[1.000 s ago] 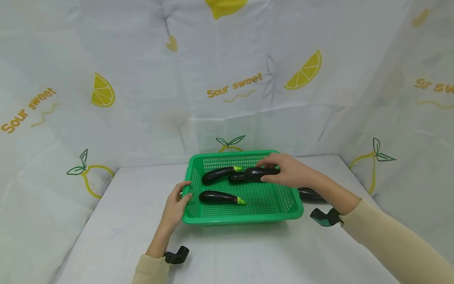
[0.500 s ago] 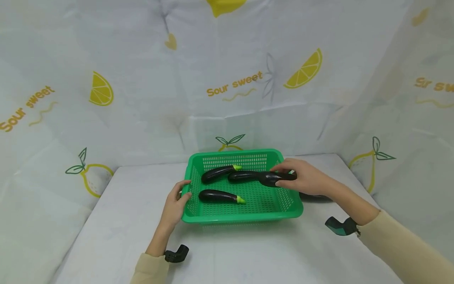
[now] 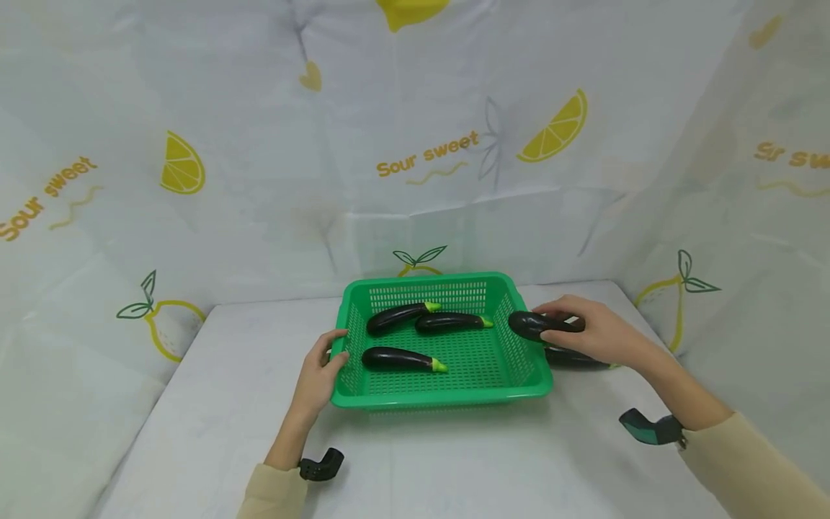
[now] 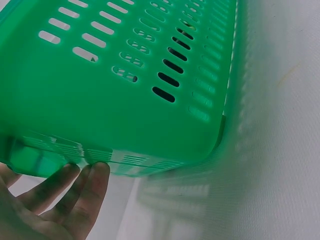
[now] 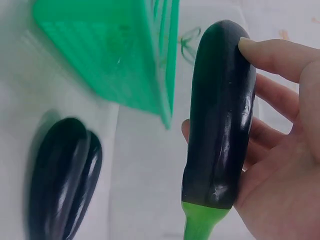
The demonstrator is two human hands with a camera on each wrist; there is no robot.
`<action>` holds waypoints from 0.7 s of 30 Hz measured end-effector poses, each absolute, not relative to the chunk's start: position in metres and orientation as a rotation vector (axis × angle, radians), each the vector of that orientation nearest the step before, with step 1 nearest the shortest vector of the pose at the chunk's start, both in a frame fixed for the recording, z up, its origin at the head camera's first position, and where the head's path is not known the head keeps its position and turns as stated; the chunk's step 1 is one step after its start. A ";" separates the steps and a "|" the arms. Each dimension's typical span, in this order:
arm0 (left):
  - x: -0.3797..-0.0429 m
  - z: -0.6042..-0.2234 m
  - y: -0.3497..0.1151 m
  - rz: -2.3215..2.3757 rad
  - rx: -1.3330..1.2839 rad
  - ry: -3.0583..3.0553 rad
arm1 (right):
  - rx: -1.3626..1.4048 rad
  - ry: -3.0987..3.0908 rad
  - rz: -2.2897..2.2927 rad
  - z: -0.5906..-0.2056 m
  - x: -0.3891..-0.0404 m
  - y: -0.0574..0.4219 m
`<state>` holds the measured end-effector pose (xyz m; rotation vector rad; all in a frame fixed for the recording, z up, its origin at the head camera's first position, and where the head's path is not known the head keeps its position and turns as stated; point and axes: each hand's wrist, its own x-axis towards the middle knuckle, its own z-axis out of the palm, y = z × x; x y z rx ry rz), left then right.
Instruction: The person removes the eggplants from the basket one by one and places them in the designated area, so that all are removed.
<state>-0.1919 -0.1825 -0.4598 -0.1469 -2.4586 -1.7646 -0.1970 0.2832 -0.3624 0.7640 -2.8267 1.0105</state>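
A dark purple eggplant (image 3: 537,326) with a green stem (image 5: 202,220) is held between the thumb and fingers of my right hand (image 3: 593,331), above the right rim of a green plastic basket (image 3: 447,398). Inside the basket lie three more: an eggplant at the back left (image 3: 394,318), an eggplant beside it to the right (image 3: 449,323) and an eggplant in front (image 3: 397,359). My left hand (image 3: 318,375) grips the basket's left rim; the left wrist view shows its fingertips (image 4: 100,172) at the basket's side.
Right of the basket, eggplants (image 3: 573,358) lie on the white table (image 3: 454,468); the right wrist view shows two of these eggplants (image 5: 57,175) side by side, blurred. Behind stands a white cloth backdrop (image 3: 272,238) printed with lemons.
My right hand has carried the eggplant rightward, from over the basket's inside to its right rim. The eggplant below it now shows its green stem. My left hand stays at the rim.
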 end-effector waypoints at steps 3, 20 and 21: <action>-0.192 -0.460 -0.182 -1.772 -0.143 -2.454 | 0.723 -2.821 1.019 -0.370 -0.193 0.296; -0.191 -0.459 -0.182 -1.779 -0.147 -2.450 | 0.469 -2.897 0.986 -0.415 -0.185 0.331; -0.191 -0.459 -0.182 -1.778 -0.149 -2.451 | 0.462 -2.903 0.983 -0.419 -0.185 0.332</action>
